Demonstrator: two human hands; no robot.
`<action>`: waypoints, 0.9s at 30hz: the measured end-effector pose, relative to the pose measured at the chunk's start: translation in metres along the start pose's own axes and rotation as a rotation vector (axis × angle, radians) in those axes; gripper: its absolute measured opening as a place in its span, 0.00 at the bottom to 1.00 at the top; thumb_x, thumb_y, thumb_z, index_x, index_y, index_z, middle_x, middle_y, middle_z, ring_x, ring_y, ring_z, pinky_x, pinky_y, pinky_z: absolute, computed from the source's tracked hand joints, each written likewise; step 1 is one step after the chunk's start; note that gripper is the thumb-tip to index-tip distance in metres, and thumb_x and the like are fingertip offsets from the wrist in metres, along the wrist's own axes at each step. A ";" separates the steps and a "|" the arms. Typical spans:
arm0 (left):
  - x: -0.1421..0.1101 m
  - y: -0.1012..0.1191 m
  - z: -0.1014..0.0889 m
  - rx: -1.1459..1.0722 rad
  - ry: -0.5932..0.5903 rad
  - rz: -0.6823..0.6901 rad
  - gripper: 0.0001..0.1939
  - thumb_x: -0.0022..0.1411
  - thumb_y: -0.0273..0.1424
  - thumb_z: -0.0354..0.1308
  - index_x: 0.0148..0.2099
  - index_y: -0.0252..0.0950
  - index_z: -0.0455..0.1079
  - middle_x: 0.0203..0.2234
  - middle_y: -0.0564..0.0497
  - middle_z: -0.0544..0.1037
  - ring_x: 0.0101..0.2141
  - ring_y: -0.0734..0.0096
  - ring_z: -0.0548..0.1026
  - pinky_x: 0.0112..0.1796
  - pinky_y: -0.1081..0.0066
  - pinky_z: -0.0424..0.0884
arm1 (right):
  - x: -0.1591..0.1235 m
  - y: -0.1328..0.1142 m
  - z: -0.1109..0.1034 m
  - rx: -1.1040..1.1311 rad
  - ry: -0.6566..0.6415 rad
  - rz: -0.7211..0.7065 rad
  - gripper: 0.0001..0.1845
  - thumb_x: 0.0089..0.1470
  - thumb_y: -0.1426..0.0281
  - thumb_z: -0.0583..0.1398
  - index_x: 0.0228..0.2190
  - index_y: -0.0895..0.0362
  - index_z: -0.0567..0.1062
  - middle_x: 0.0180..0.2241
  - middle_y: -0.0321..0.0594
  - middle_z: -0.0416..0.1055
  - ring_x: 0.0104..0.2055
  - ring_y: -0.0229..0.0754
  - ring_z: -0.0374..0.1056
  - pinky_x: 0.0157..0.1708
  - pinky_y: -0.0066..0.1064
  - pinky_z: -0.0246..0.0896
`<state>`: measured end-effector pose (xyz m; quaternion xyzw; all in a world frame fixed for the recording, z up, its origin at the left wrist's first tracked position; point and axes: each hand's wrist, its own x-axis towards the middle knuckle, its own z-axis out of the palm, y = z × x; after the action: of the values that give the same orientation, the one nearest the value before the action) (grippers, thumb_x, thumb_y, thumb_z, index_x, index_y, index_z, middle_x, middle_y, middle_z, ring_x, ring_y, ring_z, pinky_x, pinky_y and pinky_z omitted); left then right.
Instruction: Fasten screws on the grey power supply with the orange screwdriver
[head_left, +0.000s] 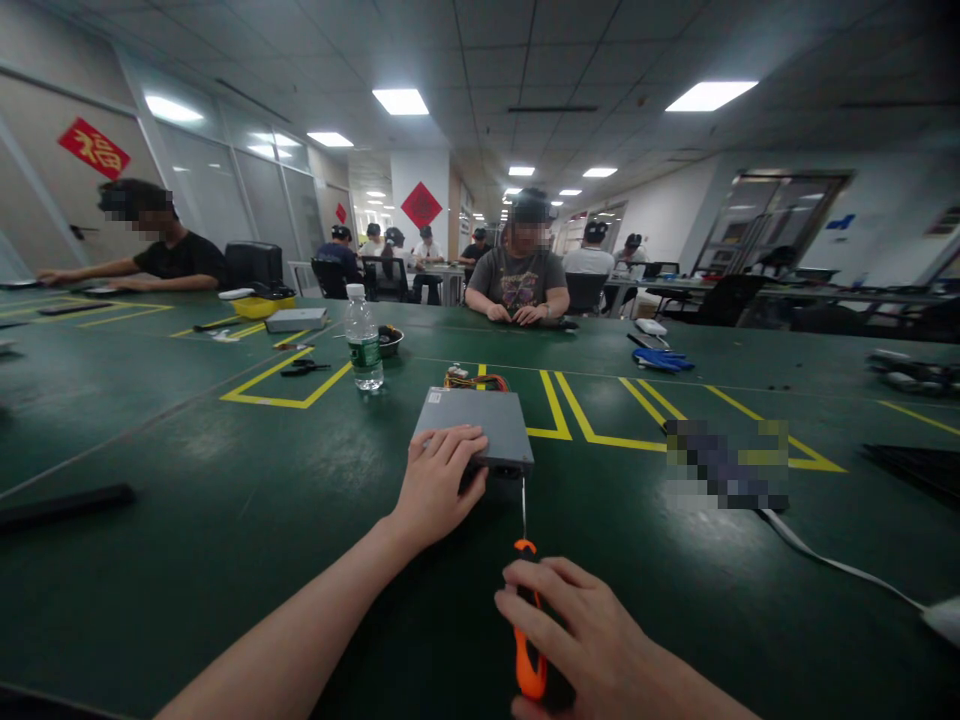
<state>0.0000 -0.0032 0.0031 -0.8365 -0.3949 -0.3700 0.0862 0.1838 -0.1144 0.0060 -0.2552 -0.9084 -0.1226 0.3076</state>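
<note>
A grey metal box [480, 422] with coloured wires [475, 380] at its far end lies on the green table [225, 520] in front of me. My left hand [439, 484] rests on the box's near left corner, fingers curled over the edge, holding it. My right hand [592, 640] is wrapped round the orange and black handle of a screwdriver [527, 600]. Its thin shaft points away from me and its tip meets the box's near face.
A water bottle [364, 340] stands left of the box, by yellow floor-style tape marks, scissors [304, 367] and a bowl [390, 340]. Blue gloves [663, 359] lie far right. A white cable [832, 562] runs at right. People sit across the table.
</note>
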 end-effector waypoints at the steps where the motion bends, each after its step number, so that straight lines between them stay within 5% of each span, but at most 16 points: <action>1: 0.000 0.000 0.000 -0.001 -0.002 -0.001 0.13 0.60 0.31 0.51 0.48 0.40 0.65 0.49 0.50 0.71 0.50 0.65 0.67 0.51 0.60 0.54 | 0.001 0.000 -0.001 -0.015 -0.013 -0.016 0.22 0.56 0.57 0.52 0.43 0.61 0.68 0.38 0.50 0.72 0.37 0.43 0.70 0.35 0.33 0.65; 9: 0.000 0.000 -0.002 -0.022 -0.019 -0.002 0.14 0.59 0.31 0.51 0.48 0.40 0.65 0.50 0.49 0.71 0.50 0.63 0.66 0.51 0.59 0.53 | -0.004 0.002 0.007 -0.048 0.189 -0.043 0.13 0.52 0.64 0.56 0.34 0.62 0.67 0.33 0.51 0.73 0.32 0.42 0.70 0.29 0.32 0.64; 19: 0.000 0.000 -0.003 -0.032 -0.020 0.004 0.15 0.59 0.30 0.51 0.49 0.40 0.64 0.50 0.49 0.70 0.51 0.63 0.66 0.51 0.59 0.53 | -0.002 0.001 0.000 -0.031 0.000 -0.031 0.23 0.56 0.55 0.52 0.42 0.61 0.69 0.38 0.51 0.71 0.39 0.45 0.69 0.36 0.35 0.65; 27: 0.000 0.001 -0.003 -0.027 -0.021 0.005 0.15 0.59 0.30 0.51 0.49 0.40 0.64 0.49 0.49 0.71 0.51 0.64 0.66 0.51 0.59 0.53 | -0.006 0.001 0.008 -0.023 0.120 -0.006 0.20 0.54 0.57 0.55 0.38 0.63 0.67 0.34 0.50 0.74 0.34 0.43 0.71 0.32 0.32 0.66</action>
<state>-0.0010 -0.0048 0.0057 -0.8424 -0.3884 -0.3665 0.0717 0.1841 -0.1129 -0.0039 -0.2482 -0.8877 -0.1490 0.3582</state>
